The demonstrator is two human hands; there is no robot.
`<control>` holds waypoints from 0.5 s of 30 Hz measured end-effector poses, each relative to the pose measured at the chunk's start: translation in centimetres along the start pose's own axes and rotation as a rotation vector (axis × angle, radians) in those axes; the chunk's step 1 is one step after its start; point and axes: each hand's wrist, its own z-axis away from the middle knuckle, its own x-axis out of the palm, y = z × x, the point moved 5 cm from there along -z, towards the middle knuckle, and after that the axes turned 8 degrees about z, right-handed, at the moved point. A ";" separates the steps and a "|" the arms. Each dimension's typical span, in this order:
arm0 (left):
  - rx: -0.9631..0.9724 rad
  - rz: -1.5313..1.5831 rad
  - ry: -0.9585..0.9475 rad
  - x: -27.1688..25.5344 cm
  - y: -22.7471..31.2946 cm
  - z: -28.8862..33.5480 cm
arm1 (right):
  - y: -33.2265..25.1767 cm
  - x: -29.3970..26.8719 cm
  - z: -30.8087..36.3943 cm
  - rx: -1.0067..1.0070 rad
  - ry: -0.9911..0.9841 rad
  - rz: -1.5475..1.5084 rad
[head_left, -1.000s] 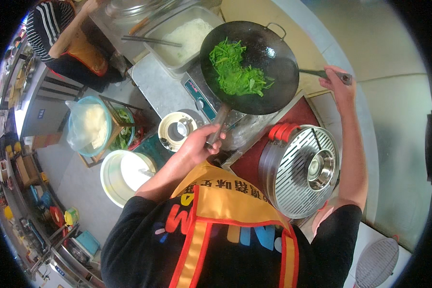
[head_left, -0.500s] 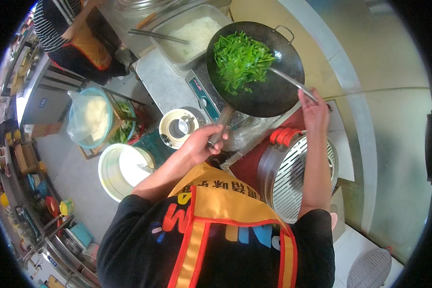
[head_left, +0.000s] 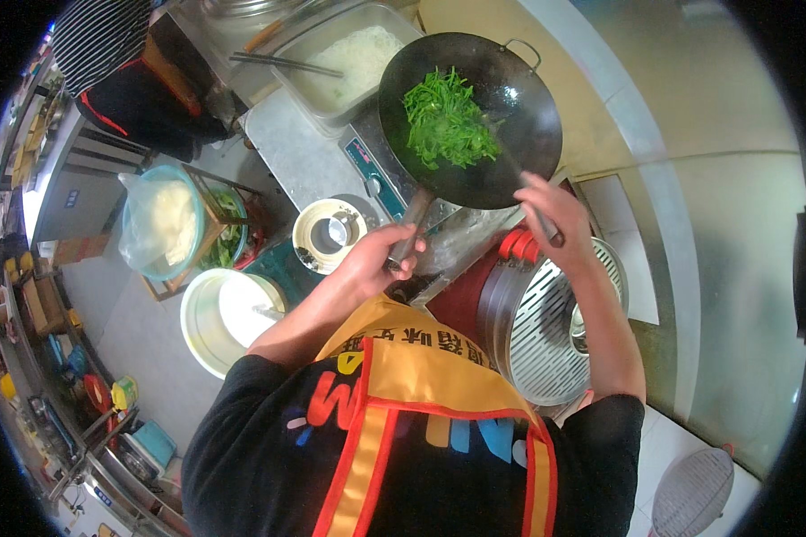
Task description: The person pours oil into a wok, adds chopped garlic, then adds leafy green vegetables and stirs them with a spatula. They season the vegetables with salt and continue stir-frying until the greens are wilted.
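Observation:
A dark wok [head_left: 533, 98] sits tilted over the cooker, and a heap of chopped leafy greens [head_left: 448, 116] lies in its left half. My left hand [head_left: 381, 259] is wrapped round the end of the wok's handle [head_left: 415, 210]. In my right hand [head_left: 560, 219], raised by the wok's near right rim, is a long-handled metal cooking utensil [head_left: 548, 229]. Motion blurs its shaft, and its head beside the greens cannot be made out clearly.
Left of the wok is a control panel [head_left: 364, 163] with a knob. Behind stands a tub [head_left: 288, 82] of pale noodle-like food with chopsticks [head_left: 287, 63] across it. A slotted steel pot [head_left: 542, 349] stands near right, a white bucket [head_left: 197, 336] near left. Another person [head_left: 107, 54] stands far left.
My right hand has come nearer and to the left, turning the utensil steeper. The greens have shifted into a tighter heap. My left hand still grips the wok handle.

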 end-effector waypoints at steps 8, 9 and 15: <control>-0.010 0.027 -0.029 0.1 0.0 0.0 | 0.4 4.3 -0.6 -0.050 -0.216 0.075; -0.014 0.031 0.008 0.2 0.0 0.1 | 0.5 4.5 -0.6 -0.048 -0.217 0.085; 0.017 0.036 -0.084 -0.6 -0.4 -0.6 | -2.5 3.9 1.3 -0.170 -0.277 0.127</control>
